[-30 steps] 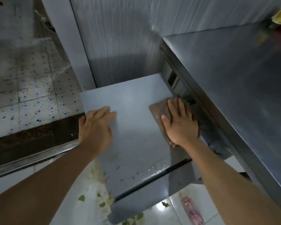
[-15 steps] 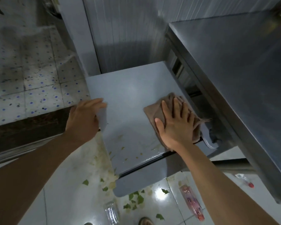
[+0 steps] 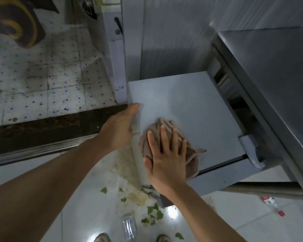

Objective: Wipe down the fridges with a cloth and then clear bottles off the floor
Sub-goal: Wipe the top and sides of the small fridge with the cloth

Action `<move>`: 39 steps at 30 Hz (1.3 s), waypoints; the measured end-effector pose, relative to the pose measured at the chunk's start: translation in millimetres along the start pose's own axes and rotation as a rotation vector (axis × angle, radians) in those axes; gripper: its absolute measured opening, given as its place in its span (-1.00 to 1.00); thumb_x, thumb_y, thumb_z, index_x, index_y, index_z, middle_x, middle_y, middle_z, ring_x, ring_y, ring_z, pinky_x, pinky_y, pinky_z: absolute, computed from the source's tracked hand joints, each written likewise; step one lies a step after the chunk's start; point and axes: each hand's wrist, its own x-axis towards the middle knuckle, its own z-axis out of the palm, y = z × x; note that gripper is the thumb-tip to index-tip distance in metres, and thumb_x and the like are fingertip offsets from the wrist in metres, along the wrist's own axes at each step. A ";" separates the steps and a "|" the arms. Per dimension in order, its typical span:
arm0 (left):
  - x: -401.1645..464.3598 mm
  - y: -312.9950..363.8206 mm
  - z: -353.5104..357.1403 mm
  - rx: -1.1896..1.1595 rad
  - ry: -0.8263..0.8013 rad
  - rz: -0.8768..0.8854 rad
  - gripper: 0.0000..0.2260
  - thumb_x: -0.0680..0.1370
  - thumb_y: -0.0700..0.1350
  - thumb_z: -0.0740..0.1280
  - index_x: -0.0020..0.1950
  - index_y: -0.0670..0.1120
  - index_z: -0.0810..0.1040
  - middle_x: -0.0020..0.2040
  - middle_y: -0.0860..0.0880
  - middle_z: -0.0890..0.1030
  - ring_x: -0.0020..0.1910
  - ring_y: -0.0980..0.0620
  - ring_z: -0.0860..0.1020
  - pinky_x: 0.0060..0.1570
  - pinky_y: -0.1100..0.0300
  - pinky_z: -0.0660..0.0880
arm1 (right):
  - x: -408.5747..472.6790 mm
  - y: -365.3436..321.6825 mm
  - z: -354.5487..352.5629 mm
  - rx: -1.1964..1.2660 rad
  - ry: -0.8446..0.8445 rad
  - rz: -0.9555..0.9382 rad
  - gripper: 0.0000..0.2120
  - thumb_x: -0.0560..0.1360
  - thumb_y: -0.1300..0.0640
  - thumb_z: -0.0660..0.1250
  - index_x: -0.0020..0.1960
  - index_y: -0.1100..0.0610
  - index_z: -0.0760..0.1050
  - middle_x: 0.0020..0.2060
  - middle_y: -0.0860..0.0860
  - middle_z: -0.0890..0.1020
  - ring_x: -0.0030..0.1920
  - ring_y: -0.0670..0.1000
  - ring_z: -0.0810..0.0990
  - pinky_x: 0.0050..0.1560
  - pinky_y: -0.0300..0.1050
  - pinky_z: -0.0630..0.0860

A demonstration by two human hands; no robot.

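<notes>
Fridge (image 3: 191, 102) top wants long, overlapping strokes toward its near edge, pressure even. Right hand (image 3: 166, 158) lies flat, fingers straight, pressing the bunched cloth (image 3: 192, 159) down near that edge; left hand (image 3: 119, 126) steadies the left rim, its fingers hidden. Clear bottle (image 3: 129, 226) and red-capped bottle (image 3: 272, 205) lie on the floor, blurred.
</notes>
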 end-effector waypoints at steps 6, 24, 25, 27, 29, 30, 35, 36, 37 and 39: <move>-9.7 -5.3 -17.0 0.035 0.027 -0.071 -0.35 0.48 -0.31 0.29 0.52 -0.06 0.13 0.38 -0.14 0.41 0.31 -0.15 0.43 0.25 -0.11 0.41 | 90.2 -18.6 -13.9 -0.036 -0.111 0.044 -0.36 0.56 -0.19 0.02 0.55 -0.11 -0.18 0.55 0.13 -0.17 0.50 0.33 -0.23 0.44 0.36 -0.20; -17.1 69.8 42.2 0.294 0.016 -0.033 -0.39 0.47 -0.30 0.25 0.49 0.03 0.22 0.44 0.00 0.33 0.43 -0.04 0.23 0.43 -0.17 0.01 | 0.4 146.4 -24.6 -0.104 -0.027 0.160 -0.28 0.51 -0.37 -0.32 0.57 -0.04 -0.09 0.56 0.03 -0.06 0.55 0.12 -0.10 0.51 0.17 -0.11; -18.1 72.6 47.4 0.301 0.003 -0.028 -0.40 0.48 -0.29 0.25 0.48 0.04 0.23 0.47 0.00 0.28 0.45 -0.05 0.20 0.43 -0.18 0.01 | 2.2 166.7 -27.9 -0.126 -0.038 0.196 -0.24 0.50 -0.36 -0.38 0.58 0.00 -0.11 0.56 0.06 -0.06 0.55 0.13 -0.09 0.51 0.15 -0.13; -20.7 76.1 56.5 0.327 -0.017 -0.039 -0.43 0.49 -0.27 0.26 0.46 0.06 0.28 0.50 -0.01 0.19 0.47 -0.07 0.12 0.43 -0.20 0.00 | 4.2 178.7 -27.7 -0.118 -0.054 0.239 -0.24 0.50 -0.32 -0.39 0.58 0.06 -0.12 0.56 0.12 -0.05 0.55 0.16 -0.08 0.52 0.14 -0.15; -22.7 79.0 62.9 0.332 0.001 -0.068 -0.44 0.48 -0.26 0.27 0.45 0.06 0.30 0.50 -0.03 0.17 0.47 -0.09 0.10 0.41 -0.21 -0.03 | -3.7 160.7 -21.7 -0.053 -0.019 0.298 -0.30 0.55 -0.25 -0.33 0.57 0.11 -0.12 0.55 0.15 -0.05 0.55 0.18 -0.07 0.52 0.19 -0.08; -22.2 80.8 65.6 0.335 0.022 -0.074 -0.44 0.47 -0.25 0.29 0.44 0.06 0.31 0.49 -0.03 0.18 0.46 -0.10 0.11 0.40 -0.19 -0.02 | -14.5 148.8 -18.1 -0.027 0.001 0.310 -0.33 0.58 -0.22 -0.29 0.57 0.13 -0.09 0.55 0.17 -0.02 0.54 0.19 -0.05 0.51 0.21 -0.05; -8.6 102.4 89.5 0.357 0.026 0.051 -0.46 0.46 -0.23 0.29 0.42 0.05 0.35 0.49 0.00 0.25 0.41 -0.10 0.19 0.32 -0.04 0.03 | -85.6 140.4 -9.2 0.007 0.093 0.213 -0.44 0.62 -0.08 -0.09 0.48 0.21 0.23 0.45 0.22 0.31 0.48 0.22 0.23 0.47 0.16 0.07; -4.3 109.4 95.1 0.355 0.012 0.058 -0.47 0.47 -0.21 0.28 0.43 0.06 0.33 0.50 0.01 0.23 0.42 -0.10 0.18 0.33 -0.05 0.03 | -88.4 150.3 -9.5 -0.001 0.107 0.228 -0.44 0.62 -0.08 -0.10 0.47 0.21 0.26 0.44 0.21 0.33 0.47 0.21 0.24 0.47 0.16 0.09; 0.0 115.8 100.5 0.357 0.006 0.057 -0.49 0.49 -0.19 0.27 0.43 0.07 0.33 0.50 0.02 0.22 0.42 -0.10 0.18 0.33 -0.05 0.04 | -87.2 161.3 -10.6 -0.017 0.120 0.254 -0.44 0.63 -0.08 -0.14 0.47 0.21 0.27 0.44 0.19 0.33 0.48 0.20 0.24 0.47 0.16 0.09; 7.1 124.6 108.5 0.369 0.022 0.050 -0.52 0.50 -0.16 0.26 0.41 0.08 0.34 0.50 0.02 0.23 0.41 -0.12 0.19 0.33 -0.08 0.07 | -75.0 178.2 -15.7 -0.053 0.115 0.278 -0.41 0.63 -0.10 -0.20 0.50 0.19 0.23 0.47 0.15 0.29 0.50 0.17 0.19 0.50 0.13 0.01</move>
